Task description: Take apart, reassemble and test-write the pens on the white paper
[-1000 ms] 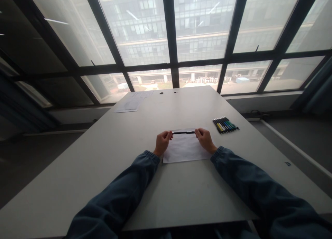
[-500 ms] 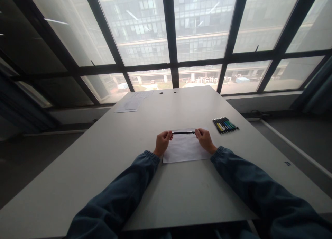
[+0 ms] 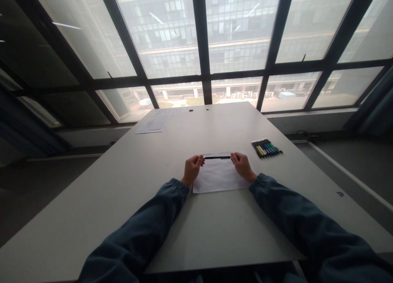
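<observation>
Lying near black pen: paper, pen row

The pen is slim, straight and black, with what looks like a clip near its right end. It is held at both ends, so only the middle length shows; both tips are hidden. It runs crosswise, almost level, just below and right of the frame's centre. Whether it has a cap is too small to tell.
</observation>
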The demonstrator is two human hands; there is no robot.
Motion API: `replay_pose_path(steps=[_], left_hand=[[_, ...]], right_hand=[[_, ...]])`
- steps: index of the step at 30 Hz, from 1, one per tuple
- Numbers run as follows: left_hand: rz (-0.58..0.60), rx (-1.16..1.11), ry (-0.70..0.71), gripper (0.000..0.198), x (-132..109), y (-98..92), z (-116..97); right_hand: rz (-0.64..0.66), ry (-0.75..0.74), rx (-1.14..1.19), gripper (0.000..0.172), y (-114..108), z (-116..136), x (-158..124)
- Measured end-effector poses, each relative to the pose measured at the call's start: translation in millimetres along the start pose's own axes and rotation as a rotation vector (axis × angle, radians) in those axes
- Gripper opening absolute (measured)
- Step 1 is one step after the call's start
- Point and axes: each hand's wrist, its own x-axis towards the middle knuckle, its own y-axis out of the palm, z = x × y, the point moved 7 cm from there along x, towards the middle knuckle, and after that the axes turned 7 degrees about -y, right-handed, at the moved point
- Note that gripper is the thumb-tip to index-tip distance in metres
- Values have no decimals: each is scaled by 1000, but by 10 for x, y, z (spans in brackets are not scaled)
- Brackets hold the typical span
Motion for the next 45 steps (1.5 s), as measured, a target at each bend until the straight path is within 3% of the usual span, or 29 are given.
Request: replay_pose_path(steps=[45], left_hand=[[17, 23, 1, 40, -8, 18, -1]], right_hand=[[-48, 17, 26, 48, -39, 4, 1]])
